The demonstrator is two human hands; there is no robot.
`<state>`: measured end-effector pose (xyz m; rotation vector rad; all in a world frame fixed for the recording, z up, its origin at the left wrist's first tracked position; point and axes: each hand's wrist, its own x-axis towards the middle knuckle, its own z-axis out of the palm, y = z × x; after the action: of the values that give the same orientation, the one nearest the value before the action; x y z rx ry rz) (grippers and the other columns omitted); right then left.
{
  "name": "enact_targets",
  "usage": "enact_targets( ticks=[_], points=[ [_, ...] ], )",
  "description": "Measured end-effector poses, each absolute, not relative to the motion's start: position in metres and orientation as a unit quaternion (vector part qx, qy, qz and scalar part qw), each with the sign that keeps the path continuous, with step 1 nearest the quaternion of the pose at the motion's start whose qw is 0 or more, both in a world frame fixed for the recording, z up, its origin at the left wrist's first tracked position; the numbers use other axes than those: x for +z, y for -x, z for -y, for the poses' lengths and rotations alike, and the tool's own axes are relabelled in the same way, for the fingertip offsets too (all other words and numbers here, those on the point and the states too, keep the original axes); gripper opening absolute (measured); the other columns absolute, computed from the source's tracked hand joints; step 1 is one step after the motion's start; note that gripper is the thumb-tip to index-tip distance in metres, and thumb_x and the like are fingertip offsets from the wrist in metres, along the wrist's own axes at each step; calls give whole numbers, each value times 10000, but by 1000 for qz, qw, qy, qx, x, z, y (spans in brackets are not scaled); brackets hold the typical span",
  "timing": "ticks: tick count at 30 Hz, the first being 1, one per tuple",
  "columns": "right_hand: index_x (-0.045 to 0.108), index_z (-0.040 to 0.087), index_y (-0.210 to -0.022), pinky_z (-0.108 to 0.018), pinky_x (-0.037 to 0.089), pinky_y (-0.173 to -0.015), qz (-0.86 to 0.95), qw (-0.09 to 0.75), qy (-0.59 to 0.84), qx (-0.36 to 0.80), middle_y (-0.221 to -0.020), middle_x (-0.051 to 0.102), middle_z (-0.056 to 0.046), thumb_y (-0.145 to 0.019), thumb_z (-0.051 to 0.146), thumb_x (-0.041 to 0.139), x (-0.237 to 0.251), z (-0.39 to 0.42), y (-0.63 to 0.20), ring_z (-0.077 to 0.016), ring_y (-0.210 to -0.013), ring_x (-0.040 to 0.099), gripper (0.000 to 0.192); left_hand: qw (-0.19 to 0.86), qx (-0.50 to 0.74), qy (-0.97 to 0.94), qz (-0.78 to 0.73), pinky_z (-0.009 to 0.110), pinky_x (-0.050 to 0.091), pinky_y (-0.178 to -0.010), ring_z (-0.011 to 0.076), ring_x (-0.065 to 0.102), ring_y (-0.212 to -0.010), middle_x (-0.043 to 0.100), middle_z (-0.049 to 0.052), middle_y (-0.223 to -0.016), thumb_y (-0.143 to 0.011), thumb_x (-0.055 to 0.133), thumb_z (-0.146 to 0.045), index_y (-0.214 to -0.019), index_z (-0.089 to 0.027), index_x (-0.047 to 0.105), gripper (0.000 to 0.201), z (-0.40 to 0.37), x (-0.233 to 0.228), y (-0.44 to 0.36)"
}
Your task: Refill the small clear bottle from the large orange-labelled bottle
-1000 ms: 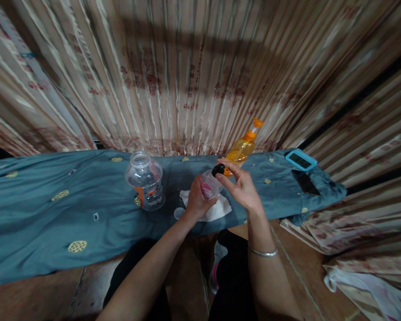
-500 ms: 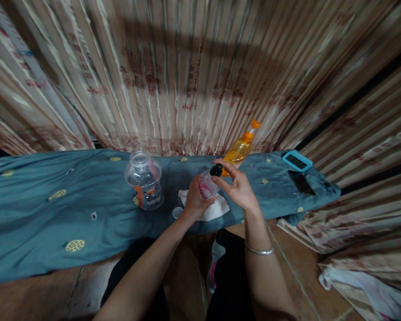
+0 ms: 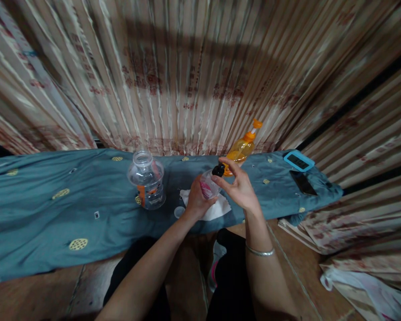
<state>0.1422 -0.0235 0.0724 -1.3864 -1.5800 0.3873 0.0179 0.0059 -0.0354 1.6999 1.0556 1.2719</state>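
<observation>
Nearby, pump bottle [image 3: 242, 149] holds amber liquid [image 3: 237, 157]; left hand [image 3: 197, 199] grips clear bottle [image 3: 210, 186], right hand [image 3: 239, 188] its top [image 3: 218, 170].

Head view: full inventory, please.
curtains: count unclear, beige with red, behind
cloth: 1, teal, across middle
large bottle: 1, clear with orange, left of centre
small bottle: 1, clear with pink, centre
black top: 1, black, small bottle's upper end
pump bottle: 1, orange, beyond small bottle
tissue: 1, white, front of cloth
disc: 1, clear, left of tissue
device: 1, blue, cloth's right end
phone: 1, black, before device
bag: 1, white, lower right
floor tiles: several, brown, bottom
bracelet: 1, silver, right of centre
shoe: at least 1, grey with pink, bottom
trouser legs: 2, black, bottom
forearms: 2, bare, bottom
left hand: 1, bare, around small bottle
right hand: 1, bare, fingers at black top
</observation>
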Motion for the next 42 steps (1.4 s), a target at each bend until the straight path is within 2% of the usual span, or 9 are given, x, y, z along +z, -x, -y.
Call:
enact_targets(
  ticks=[5, 10, 13, 19, 23, 27, 29, 33, 42],
  points=[
    [611, 201, -948, -471, 372, -1060, 614, 492, 605, 124, -1191, 630, -109, -711, 488, 712, 70, 23, -139, -276, -1210, 540, 385, 379, 498, -665, -407, 526, 447, -992, 324, 546, -1148, 565, 129, -1221, -562, 796, -198, -1245, -169, 438, 772, -5, -32, -19],
    [634, 210, -1115, -377, 323, -1120, 673, 461, 553, 169, -1289, 598, -76, -796, 460, 611, 71, 24, -145, -206, -1293, 486, 406, 380, 497, -662, -412, 521, 454, -990, 337, 544, -1166, 574, 136, -1203, -571, 799, -213, -1247, -151, 433, 771, -4, -31, -18],
    [595, 232, -1180, -380, 346, -1103, 674, 462, 549, 176, -1312, 580, -62, -775, 470, 641, 71, 26, -145, -201, -1275, 502, 471, 374, 499, -664, -411, 521, 454, -997, 332, 551, -1162, 575, 129, -1196, -564, 803, -209, -1231, -157, 445, 758, -3, -30, -18],
    [606, 184, -1012, -474, 381, -1047, 613, 498, 600, 127, -1192, 628, -118, -726, 494, 701, 66, 25, -137, -277, -1198, 545, 433, 374, 498, -669, -405, 509, 469, -990, 316, 560, -1152, 570, 101, -1212, -557, 792, -169, -1223, -194, 444, 752, -4, -30, -19],
    [621, 218, -1109, -402, 340, -1103, 662, 473, 559, 160, -1253, 615, -70, -815, 461, 604, 70, 27, -142, -212, -1280, 496, 382, 374, 503, -665, -406, 519, 453, -1001, 324, 549, -1165, 569, 103, -1217, -554, 805, -188, -1220, -206, 436, 762, -4, -33, -19],
    [566, 248, -1232, -392, 330, -1113, 676, 458, 551, 171, -1361, 544, -53, -789, 474, 639, 74, 30, -144, -201, -1314, 461, 503, 378, 493, -660, -422, 520, 450, -998, 331, 536, -1176, 570, 124, -1224, -545, 799, -179, -1216, -191, 434, 764, -3, -31, -19],
    [568, 225, -1193, -423, 353, -1090, 651, 470, 576, 151, -1325, 564, -80, -740, 504, 687, 73, 30, -141, -229, -1267, 502, 545, 377, 489, -663, -423, 515, 452, -996, 328, 543, -1164, 573, 127, -1216, -545, 789, -169, -1208, -181, 445, 748, -3, -30, -19],
    [605, 192, -1028, -465, 377, -1052, 611, 487, 613, 117, -1201, 621, -111, -721, 491, 711, 71, 30, -135, -267, -1171, 559, 441, 376, 490, -667, -417, 524, 457, -995, 330, 552, -1151, 572, 119, -1203, -552, 774, -167, -1210, -168, 456, 731, -2, -28, -21],
    [649, 221, -1081, -392, 333, -1112, 668, 485, 533, 186, -1251, 621, -57, -802, 379, 640, 72, 30, -142, -206, -1252, 519, 321, 376, 499, -670, -400, 517, 448, -1008, 334, 541, -1163, 566, 129, -1215, -591, 765, -197, -1229, -167, 436, 719, -1, -28, -18]
  ],
)
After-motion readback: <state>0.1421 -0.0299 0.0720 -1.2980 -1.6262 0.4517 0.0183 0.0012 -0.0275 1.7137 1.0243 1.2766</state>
